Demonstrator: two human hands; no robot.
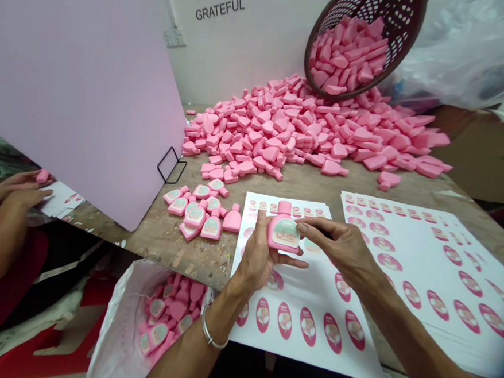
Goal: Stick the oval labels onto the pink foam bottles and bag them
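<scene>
A left hand [258, 258] clamped a pink foam bottle shape [284, 231] above a sheet of oval stickers [314, 291] — the right hand's [338, 247] fingers [314, 223] pinched together on its label edge, a heap of pink shapes [282, 125] beyond.

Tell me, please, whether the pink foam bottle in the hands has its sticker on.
On: the pink foam bottle has a printed sticker across its face.

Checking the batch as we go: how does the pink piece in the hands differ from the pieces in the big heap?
The held piece shows a printed label; the heap pieces look bare. The held piece stands upright between left hand and right hand; the heap pieces lie jumbled on the workbench. Both are pink and bottle-shaped.
</scene>
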